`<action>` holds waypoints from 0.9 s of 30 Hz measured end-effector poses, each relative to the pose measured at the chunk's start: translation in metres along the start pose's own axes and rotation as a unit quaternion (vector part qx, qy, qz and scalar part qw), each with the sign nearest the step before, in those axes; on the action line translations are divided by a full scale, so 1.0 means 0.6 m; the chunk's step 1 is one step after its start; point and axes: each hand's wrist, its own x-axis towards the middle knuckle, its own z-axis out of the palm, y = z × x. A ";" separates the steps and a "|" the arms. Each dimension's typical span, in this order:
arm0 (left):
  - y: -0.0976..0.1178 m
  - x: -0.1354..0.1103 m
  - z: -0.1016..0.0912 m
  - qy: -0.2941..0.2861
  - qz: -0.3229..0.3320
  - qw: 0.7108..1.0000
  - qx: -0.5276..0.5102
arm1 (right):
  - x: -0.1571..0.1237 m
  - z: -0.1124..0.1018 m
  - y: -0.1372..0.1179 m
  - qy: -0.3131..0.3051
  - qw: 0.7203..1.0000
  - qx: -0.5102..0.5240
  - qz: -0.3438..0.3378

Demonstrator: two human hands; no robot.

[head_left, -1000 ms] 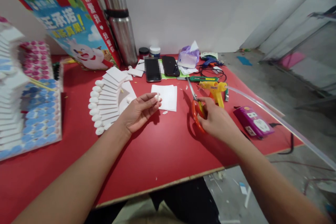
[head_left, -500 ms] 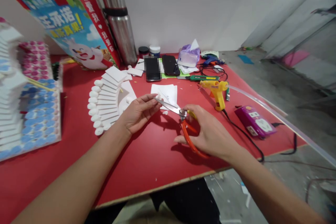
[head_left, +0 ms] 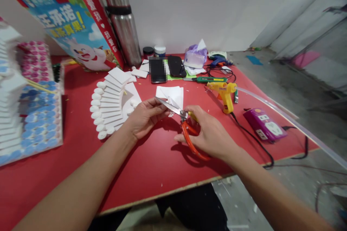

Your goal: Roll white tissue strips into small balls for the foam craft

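Note:
My right hand (head_left: 214, 130) is closed around the handles of scissors (head_left: 187, 135) with orange-red and yellow grips. Their metal blades point left, parted, and lie across the fingertips of my left hand (head_left: 146, 118). That hand is pinched on a small white piece (head_left: 169, 101), mostly hidden by fingers and blade. Behind the blades a square of white paper (head_left: 176, 94) lies on the red table. To the left, a fan of white slabs (head_left: 111, 103) has a row of white rounded pieces (head_left: 96, 115) along its outer edge.
A yellow glue gun (head_left: 227, 95) with a long clear stick stands right, near a purple box (head_left: 264, 124) and cord. A steel flask (head_left: 124, 30), phone (head_left: 176, 66), green-handled knife (head_left: 211, 79) and tissue pack (head_left: 195, 57) line the back. Blue flower heads (head_left: 40, 126) fill a tray left.
The scissors and my right hand have shifted left and slightly up, so the blades reach further over my left fingertips. My left hand has barely moved.

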 end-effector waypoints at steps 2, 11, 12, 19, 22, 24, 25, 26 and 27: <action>0.000 0.000 0.000 0.004 -0.001 1.000 0.008 | 0.000 0.001 0.000 0.001 1.000 0.000 0.003; 0.000 0.002 0.000 0.007 -0.005 1.000 0.005 | -0.004 0.007 0.002 0.019 1.000 0.016 -0.001; 0.000 0.002 -0.001 0.008 -0.006 1.000 0.005 | -0.005 0.008 0.003 0.021 1.000 0.017 0.000; 0.002 -0.001 0.001 0.014 -0.021 1.000 0.001 | -0.012 0.001 0.007 0.026 0.998 0.044 0.043; 0.005 -0.002 0.002 0.018 -0.024 1.000 0.008 | -0.011 -0.013 0.017 0.061 0.992 0.027 0.105; 0.005 -0.002 0.002 0.006 -0.021 1.000 0.014 | -0.009 -0.022 0.028 0.075 0.986 -0.022 0.149; 0.004 -0.002 0.001 -0.001 -0.019 1.000 0.018 | -0.007 -0.026 0.034 0.074 0.982 -0.057 0.166; 0.002 -0.002 0.001 -0.007 -0.017 1.000 0.025 | -0.004 -0.028 0.040 0.069 0.977 -0.093 0.181; 0.000 -0.002 0.001 -0.011 -0.015 0.999 0.033 | -0.002 -0.029 0.045 0.062 0.971 -0.124 0.195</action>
